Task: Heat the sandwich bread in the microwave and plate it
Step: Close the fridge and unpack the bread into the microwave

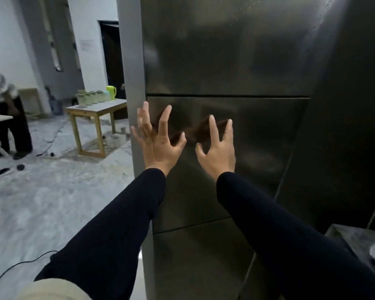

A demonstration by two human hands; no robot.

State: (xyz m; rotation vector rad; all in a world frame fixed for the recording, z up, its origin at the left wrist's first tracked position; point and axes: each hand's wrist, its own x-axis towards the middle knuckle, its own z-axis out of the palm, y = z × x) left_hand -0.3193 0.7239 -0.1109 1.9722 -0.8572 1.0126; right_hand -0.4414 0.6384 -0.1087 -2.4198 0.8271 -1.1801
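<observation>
Nearest are two dark sleeves reaching forward and up. The left hand (158, 146) and right hand (217, 152) are side by side, a little apart, both empty with fingers splayed, raised in front of the middle door (258, 148) of a tall steel refrigerator (225, 50). Whether the fingertips touch the metal I cannot tell; their reflections sit right behind them. The left hand is nearer the door's left edge, so it is likely the one to pull there. No sandwich bread or microwave shows; the bread is probably behind this door. Far left stands a wooden table (95, 109) with jars and a green jug (111, 92).
</observation>
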